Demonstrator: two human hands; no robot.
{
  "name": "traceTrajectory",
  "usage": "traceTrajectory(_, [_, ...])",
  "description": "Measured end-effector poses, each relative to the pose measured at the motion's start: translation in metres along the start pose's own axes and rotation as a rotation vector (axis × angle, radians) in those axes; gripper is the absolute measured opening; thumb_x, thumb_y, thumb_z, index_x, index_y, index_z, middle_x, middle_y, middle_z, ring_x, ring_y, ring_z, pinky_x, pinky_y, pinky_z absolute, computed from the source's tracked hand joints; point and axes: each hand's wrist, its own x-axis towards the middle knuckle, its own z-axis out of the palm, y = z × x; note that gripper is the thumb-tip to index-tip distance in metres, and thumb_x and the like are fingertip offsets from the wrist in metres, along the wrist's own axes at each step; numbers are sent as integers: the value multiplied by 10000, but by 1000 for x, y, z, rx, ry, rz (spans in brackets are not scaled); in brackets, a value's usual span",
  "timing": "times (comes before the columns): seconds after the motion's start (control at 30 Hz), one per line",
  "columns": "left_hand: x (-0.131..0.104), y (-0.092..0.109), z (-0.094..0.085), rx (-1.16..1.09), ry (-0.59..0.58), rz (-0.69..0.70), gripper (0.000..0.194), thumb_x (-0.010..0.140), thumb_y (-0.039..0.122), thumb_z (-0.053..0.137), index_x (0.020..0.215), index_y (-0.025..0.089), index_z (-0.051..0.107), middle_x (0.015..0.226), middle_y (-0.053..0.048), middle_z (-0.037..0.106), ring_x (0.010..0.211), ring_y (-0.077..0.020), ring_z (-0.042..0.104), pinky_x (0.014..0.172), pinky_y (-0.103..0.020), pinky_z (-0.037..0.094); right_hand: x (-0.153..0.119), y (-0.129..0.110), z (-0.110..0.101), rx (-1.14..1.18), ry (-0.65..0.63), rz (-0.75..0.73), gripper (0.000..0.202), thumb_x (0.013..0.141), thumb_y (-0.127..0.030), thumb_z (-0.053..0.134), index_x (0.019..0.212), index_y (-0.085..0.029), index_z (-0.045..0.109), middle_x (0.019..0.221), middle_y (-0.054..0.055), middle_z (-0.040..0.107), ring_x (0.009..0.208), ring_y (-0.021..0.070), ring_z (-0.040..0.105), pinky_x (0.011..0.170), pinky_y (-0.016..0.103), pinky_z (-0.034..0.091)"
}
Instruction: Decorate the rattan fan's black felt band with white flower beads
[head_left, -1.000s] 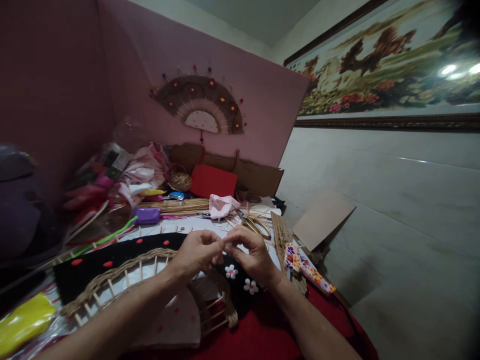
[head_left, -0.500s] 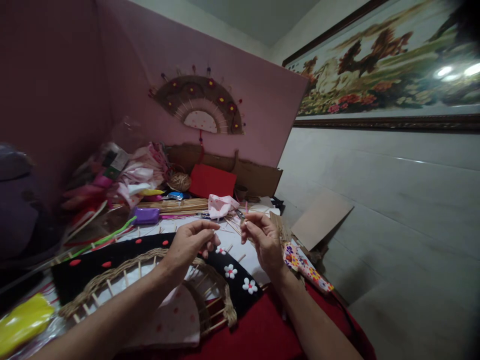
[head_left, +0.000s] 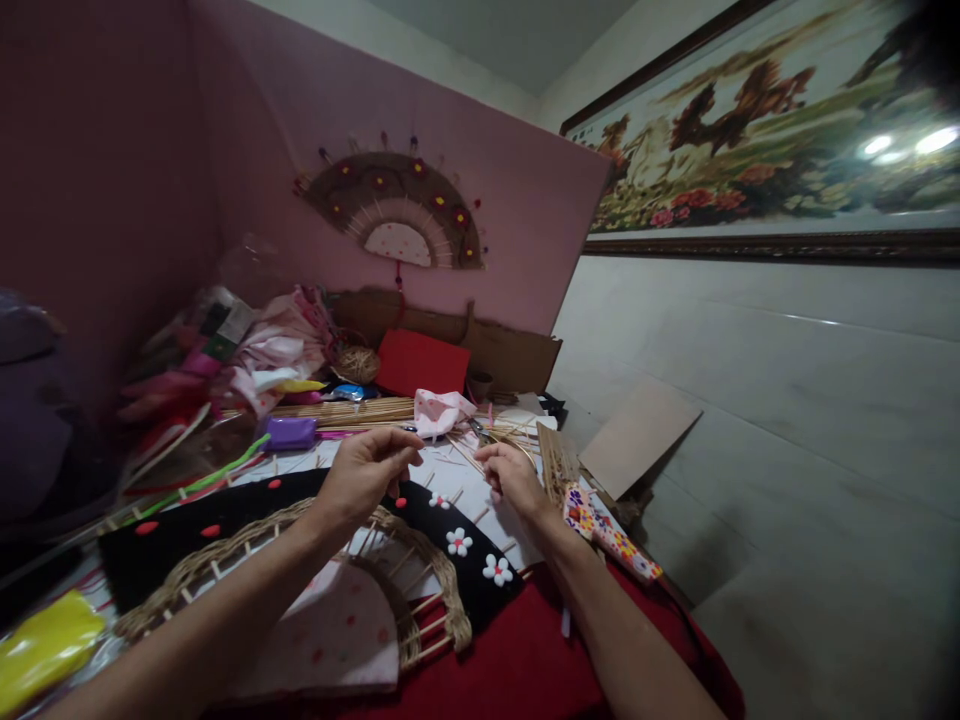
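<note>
A black fan-shaped piece [head_left: 487,600] with braided twine [head_left: 448,570], thin sticks, red dots and white flowers [head_left: 459,542] lies on the table. My left hand [head_left: 369,468] hovers above its upper edge, thumb and index finger pinched together; what lies between them, if anything, is too small to make out. To the right, my right hand [head_left: 514,480] is above the white surface beside the fan, its fingers curled and closed, with their contents hidden. The two hands are apart. A pale dotted half-round cloth [head_left: 345,640] forms the fan's lower centre.
Behind are a purple packet [head_left: 291,434], pink dotted cloth [head_left: 442,412], bundled sticks [head_left: 360,413], a red sheet [head_left: 424,362] and a twine ball [head_left: 356,364]. A flower-patterned object [head_left: 611,532] lies right, a yellow packet [head_left: 49,640] front left. Another fan [head_left: 397,205] hangs behind.
My left hand has moved slightly left and up. My right hand has turned and dropped a little, and the gap between the hands is wider. The view has shifted slightly.
</note>
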Motion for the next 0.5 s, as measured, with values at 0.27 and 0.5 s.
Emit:
traceTrajectory(0.27, [-1, -7, 1, -169, -117, -123, 329, 638, 419, 700, 647, 109, 591, 493, 35, 526, 376, -48, 433, 370, -171, 340, -7, 7, 6, -468, -78, -58, 174, 729, -196, 509, 576, -161, 584, 581, 26, 565, 603, 132, 470, 588, 251, 278])
traceTrajectory(0.5, [-6, -7, 2, -458, -240, -311, 289, 654, 300, 727, 833, 90, 641, 571, 5, 563, 427, -45, 461, 390, -156, 326, -9, 5, 8, -634, -165, -102, 209, 790, -217, 442, 728, -167, 636, 707, 53, 633, 667, 148, 511, 596, 244, 276])
